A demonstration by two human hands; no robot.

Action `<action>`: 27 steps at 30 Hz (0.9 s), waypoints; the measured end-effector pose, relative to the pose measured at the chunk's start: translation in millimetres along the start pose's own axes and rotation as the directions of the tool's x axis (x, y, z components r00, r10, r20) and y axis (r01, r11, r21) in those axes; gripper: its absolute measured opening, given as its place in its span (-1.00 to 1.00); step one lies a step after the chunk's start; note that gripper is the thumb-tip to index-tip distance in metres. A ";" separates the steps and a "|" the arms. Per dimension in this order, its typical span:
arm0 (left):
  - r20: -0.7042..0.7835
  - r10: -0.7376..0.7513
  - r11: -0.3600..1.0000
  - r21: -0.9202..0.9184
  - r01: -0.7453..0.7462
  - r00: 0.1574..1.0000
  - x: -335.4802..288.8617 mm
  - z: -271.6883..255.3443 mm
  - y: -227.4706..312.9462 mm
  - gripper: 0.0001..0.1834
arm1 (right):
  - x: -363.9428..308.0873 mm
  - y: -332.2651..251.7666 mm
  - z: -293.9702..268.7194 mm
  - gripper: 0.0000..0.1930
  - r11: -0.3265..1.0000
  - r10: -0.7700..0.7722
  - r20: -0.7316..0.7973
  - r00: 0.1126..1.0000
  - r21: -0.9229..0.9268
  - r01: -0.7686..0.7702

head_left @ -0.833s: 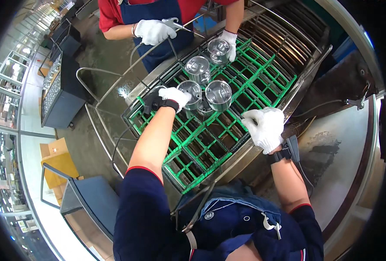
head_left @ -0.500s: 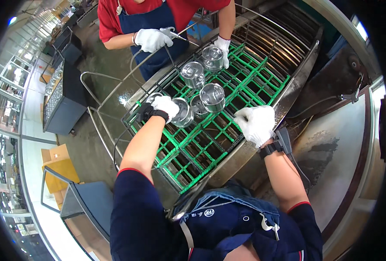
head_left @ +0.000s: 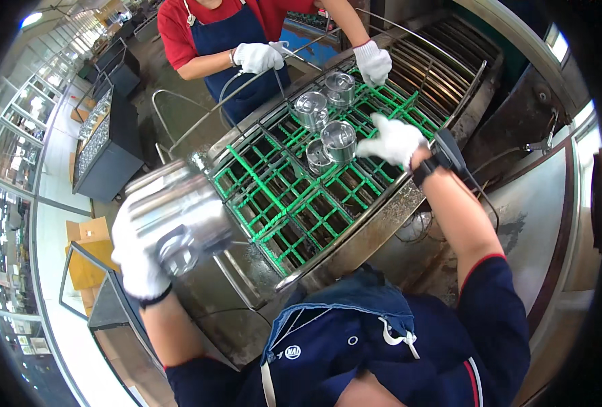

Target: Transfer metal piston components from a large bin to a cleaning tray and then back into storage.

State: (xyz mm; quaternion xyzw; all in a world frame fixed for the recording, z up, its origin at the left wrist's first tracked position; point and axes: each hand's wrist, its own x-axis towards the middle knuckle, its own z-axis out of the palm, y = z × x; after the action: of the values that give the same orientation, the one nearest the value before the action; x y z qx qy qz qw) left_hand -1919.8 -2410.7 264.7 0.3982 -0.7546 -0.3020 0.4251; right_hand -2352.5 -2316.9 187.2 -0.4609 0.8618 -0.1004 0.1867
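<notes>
My left hand [head_left: 138,251], in a white glove, is closed round a shiny metal piston [head_left: 179,203], raised off to the left of the rack and blurred by motion. Whether a second piston is in that grip I cannot tell. My right hand [head_left: 396,141], also gloved, has its fingers stretched out and thumb apart, beside a piston [head_left: 339,142] on the green-wrapped wire rack [head_left: 294,217]. Behind that piston, another piston [head_left: 316,157] is partly hidden. Farther back stand a piston [head_left: 311,110] and a piston [head_left: 340,88].
Across the rack, a co-worker's gloved hand [head_left: 257,58] holds an air gun [head_left: 297,60]; the other hand [head_left: 373,63] is over the rack's far side. Metal rails [head_left: 199,129] stick out leftward. A dark bin [head_left: 108,146] and cardboard boxes [head_left: 91,237] stand left.
My left hand has lifted a piston off the rack's left side and swung it left and up. My right hand has moved up and left, its fingers extending. The co-worker's free hand has left a piston.
</notes>
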 end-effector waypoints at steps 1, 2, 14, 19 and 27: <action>-0.210 -0.157 0.977 -0.178 0.120 0.965 -22.6 -17.4 -3.3 -0.51 | 16.9 -5.0 -1.9 -0.05 0.999 0.003 -0.012 1.000 -0.043 -0.004; -0.137 -0.088 0.976 -0.210 0.058 0.987 -37.0 -37.8 -11.6 -0.51 | 38.5 -5.9 2.9 -0.13 0.993 0.010 -0.026 1.000 -0.120 -0.013; -0.592 -0.629 0.720 -0.197 0.666 0.504 -260.0 -50.9 -17.3 -0.59 | 213.0 18.4 142.0 -0.64 0.647 -0.256 0.315 0.914 -0.647 0.403; -0.611 -0.753 0.311 -0.005 0.950 0.243 -340.4 -15.2 -23.5 -0.80 | 164.8 -14.5 98.3 -0.75 0.628 -0.731 -0.212 0.648 -0.579 0.520; -0.423 -0.789 0.031 0.698 0.716 0.446 -372.7 40.9 -9.0 -0.76 | 262.1 -4.1 125.1 -0.84 0.059 -0.771 0.237 0.592 -0.898 0.436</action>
State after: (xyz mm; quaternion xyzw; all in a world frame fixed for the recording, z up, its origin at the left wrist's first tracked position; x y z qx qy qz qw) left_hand -1833.0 -2090.7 89.4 0.8638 -0.4871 -0.1104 -0.0662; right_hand -2430.0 -2537.4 14.6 -0.7784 0.5002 0.2422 -0.2920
